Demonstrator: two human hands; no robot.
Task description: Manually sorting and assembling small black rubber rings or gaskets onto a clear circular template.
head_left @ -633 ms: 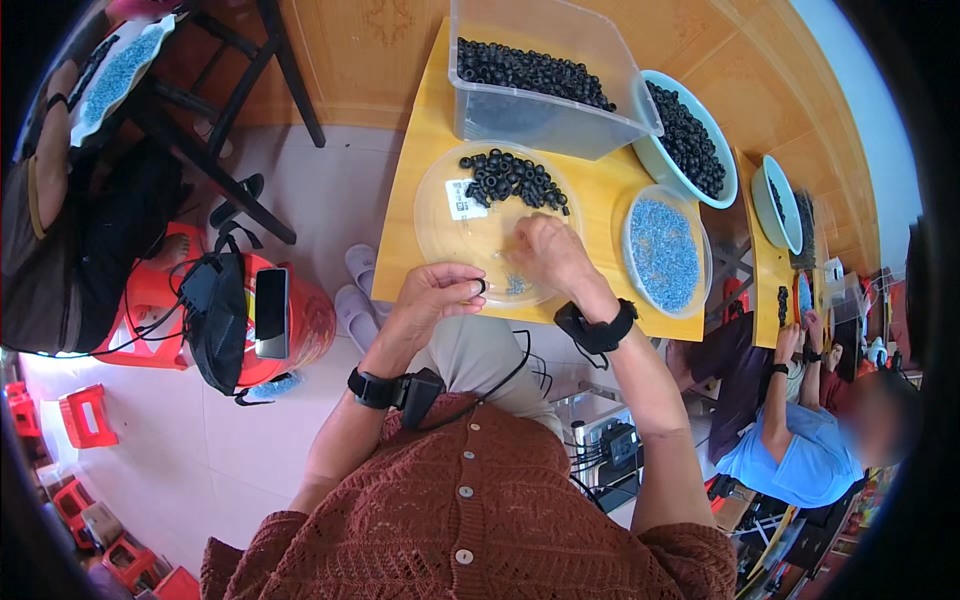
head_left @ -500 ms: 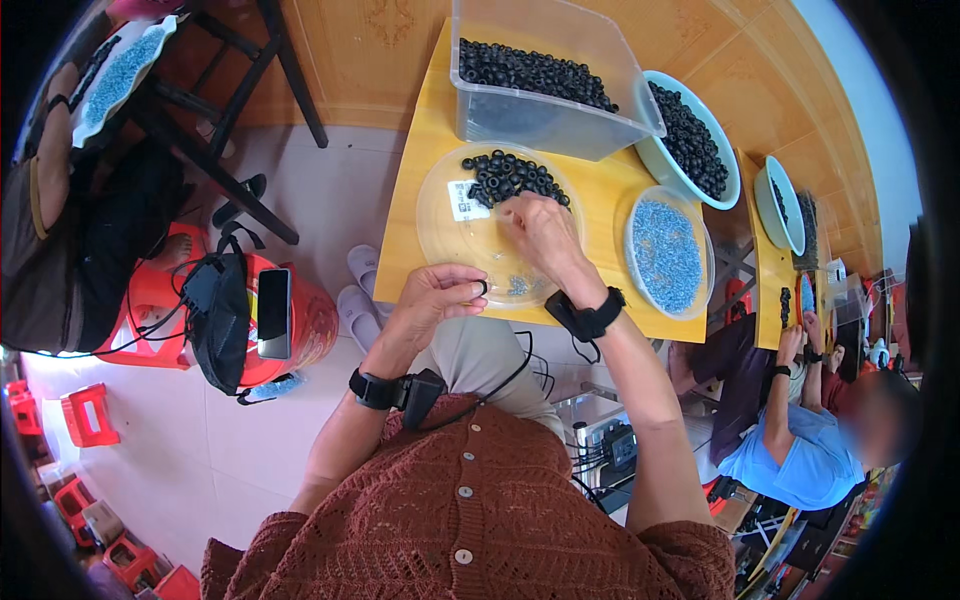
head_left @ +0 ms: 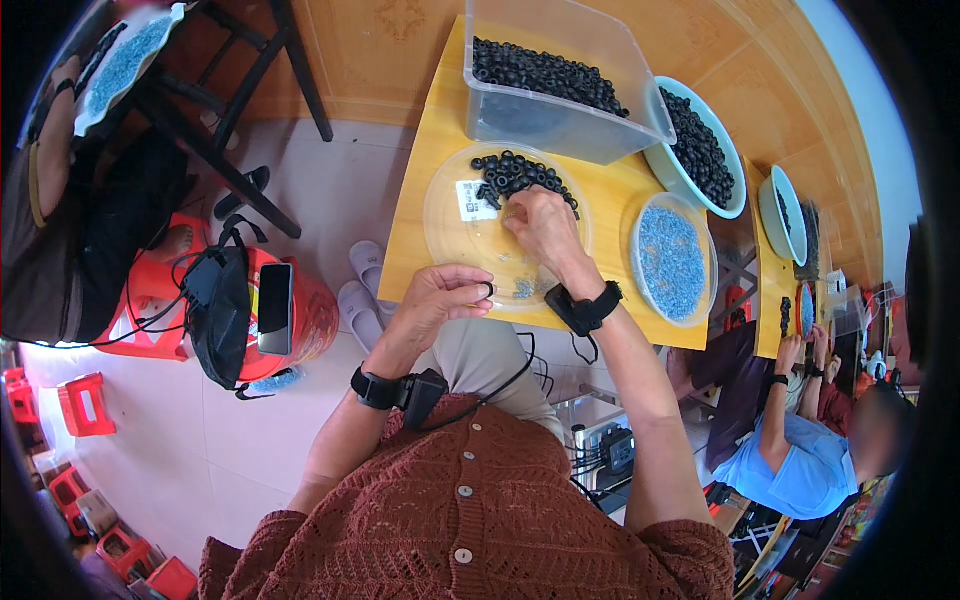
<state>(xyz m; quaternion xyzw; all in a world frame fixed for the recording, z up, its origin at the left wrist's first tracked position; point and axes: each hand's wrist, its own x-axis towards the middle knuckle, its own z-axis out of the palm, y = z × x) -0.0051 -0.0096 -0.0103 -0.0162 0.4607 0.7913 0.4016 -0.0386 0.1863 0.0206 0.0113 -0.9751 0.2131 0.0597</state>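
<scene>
Over near side of counter [head_left: 612, 190], your left hand [head_left: 440, 300] pinches small black ring [head_left: 489, 289]; loose squeeze could drop it. Your right hand [head_left: 548, 230] at black beads [head_left: 515, 172], far side of clear plate [head_left: 460, 245]; cannot tell if fingers hold any. Quick bump could scatter beads.

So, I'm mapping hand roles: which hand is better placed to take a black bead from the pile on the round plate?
Probably the right hand: it is at the near edge of the bead pile, while the left hand is farther off, pinching a small black ring.
</scene>
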